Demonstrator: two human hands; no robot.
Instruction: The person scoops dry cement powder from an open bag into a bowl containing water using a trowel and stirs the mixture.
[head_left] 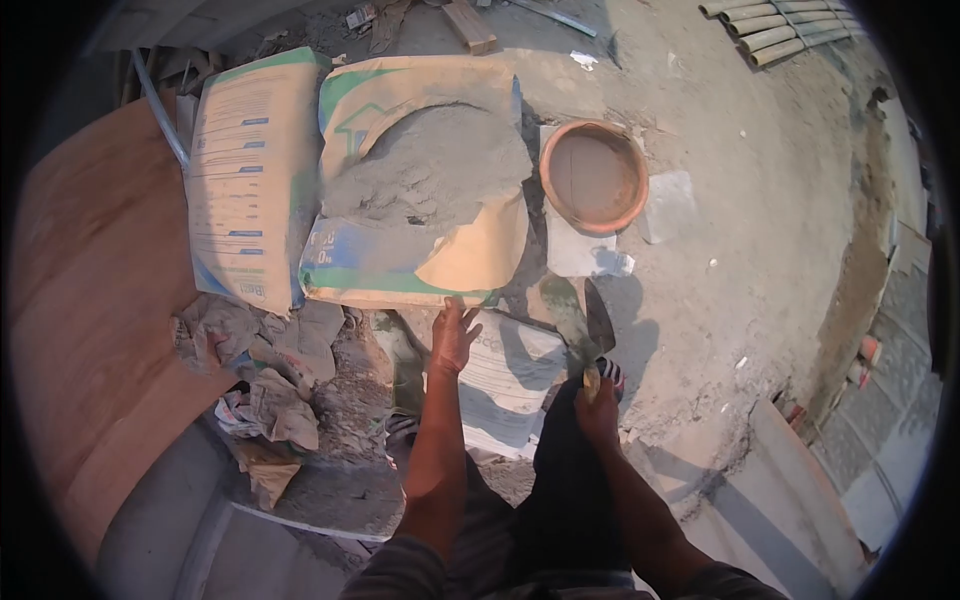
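Observation:
An opened cement bag [345, 262] lies in front of me, its paper torn back from a heap of grey cement powder [430, 165]. At the bag's near edge is my left hand [454, 338], its fingers extended and the thumb apart; the fingertips seem to touch the paper. My right hand [598, 408] is closed around the handle of a trowel [599, 318], whose pointed metal blade is directed away from me. Beyond the trowel, a round clay bowl [640, 200] holds brownish-grey liquid.
A second, closed cement bag [245, 180] leans at the left beside a brown board [120, 300]. Crumpled paper [280, 410] lies near my feet, with a flat printed sack [500, 375] between them. Bamboo poles [770, 38] and a wood block [469, 27] lie farther off.

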